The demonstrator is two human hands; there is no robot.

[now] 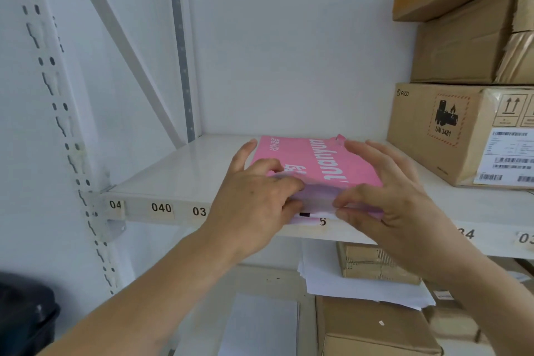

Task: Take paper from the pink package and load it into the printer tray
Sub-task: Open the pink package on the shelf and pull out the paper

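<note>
A pink package (pixel 315 162) of paper with white lettering lies flat on a white metal shelf (pixel 173 179), its near end at the shelf's front edge. My left hand (pixel 257 199) grips the package's near left end, fingers curled onto its top. My right hand (pixel 384 193) holds the near right end, thumb and fingers pinching the wrapper, other fingers spread over the top. The near end of the wrapper looks open, with white sheet edges (pixel 315 205) showing between my hands. No printer is in view.
Brown cardboard boxes (pixel 462 130) are stacked on the shelf right beside the package. On the shelf below lie loose white sheets (pixel 361 286) and more boxes (pixel 375 326). A perforated shelf upright (pixel 57 130) stands at left. A dark object (pixel 26 315) sits at lower left.
</note>
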